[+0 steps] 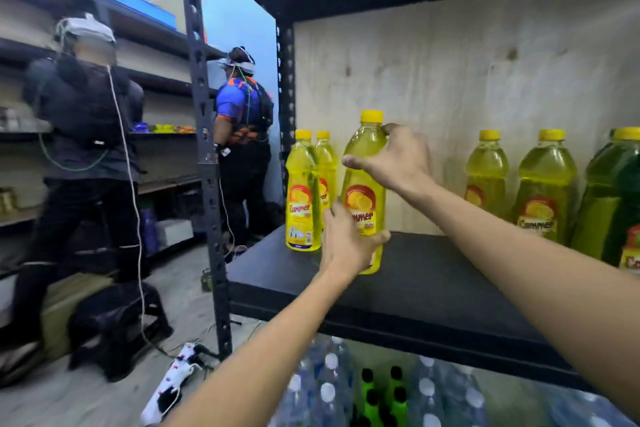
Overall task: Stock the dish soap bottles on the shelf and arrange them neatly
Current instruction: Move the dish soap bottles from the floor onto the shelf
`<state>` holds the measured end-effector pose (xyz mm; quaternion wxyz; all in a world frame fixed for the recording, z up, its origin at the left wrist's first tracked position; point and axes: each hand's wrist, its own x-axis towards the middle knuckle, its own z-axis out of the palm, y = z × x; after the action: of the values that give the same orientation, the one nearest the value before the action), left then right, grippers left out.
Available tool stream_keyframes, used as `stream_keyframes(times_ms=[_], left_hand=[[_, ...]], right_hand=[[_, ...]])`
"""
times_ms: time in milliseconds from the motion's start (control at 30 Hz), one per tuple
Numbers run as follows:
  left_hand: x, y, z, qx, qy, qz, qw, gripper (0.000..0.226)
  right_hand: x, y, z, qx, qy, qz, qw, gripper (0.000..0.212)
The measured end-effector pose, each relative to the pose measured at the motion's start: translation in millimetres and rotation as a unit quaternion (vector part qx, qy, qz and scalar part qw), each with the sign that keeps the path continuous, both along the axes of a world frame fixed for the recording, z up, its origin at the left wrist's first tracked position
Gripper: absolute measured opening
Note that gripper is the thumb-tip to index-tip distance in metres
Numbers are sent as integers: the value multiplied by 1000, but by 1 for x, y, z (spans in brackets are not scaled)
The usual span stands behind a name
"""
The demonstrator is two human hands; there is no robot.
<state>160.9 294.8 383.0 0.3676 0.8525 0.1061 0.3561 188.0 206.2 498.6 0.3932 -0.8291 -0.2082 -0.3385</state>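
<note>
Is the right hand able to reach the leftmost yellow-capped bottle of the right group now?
Probably not yet: the right hand grips the yellow dish soap bottle; the path to that yellow-capped bottle looks open.

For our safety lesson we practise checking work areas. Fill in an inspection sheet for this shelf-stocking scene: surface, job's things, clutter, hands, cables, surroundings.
Surface: black shelf board, plywood back panel behind.
Job's things: held bottle upright; two bottles at left, three bottles at right, all standing.
Clutter: nothing seen.
Hands: left hand grips the held bottle low, right hand near its neck.
Cables: white cable hangs down one person's back; power strip on floor.
Surroundings: two people at neighbouring racks; water bottles below.
</note>
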Motion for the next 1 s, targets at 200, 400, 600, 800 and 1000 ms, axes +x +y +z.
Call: stream_keyframes(times_ms=[200, 400, 600, 800, 1000], left_hand=[[-45, 89, 7, 8, 43, 41, 998, 88], [-46, 136, 0, -9, 51, 46, 998, 93], [-36, 151, -9, -38, 57, 24, 997, 94], [-34, 153, -14, -32, 45, 4, 998, 83], [-52, 140, -14, -27, 97, 44, 994, 118]], right_hand=[[-40, 82, 2, -4, 43, 63, 997, 63], [-46, 126, -5, -22, 57, 77, 995, 52], [-40, 145, -10, -36, 39, 62, 997, 51], [-35, 149, -12, -41, 42, 51, 997, 50], [-34, 137, -16, -55, 96, 98, 989, 70]])
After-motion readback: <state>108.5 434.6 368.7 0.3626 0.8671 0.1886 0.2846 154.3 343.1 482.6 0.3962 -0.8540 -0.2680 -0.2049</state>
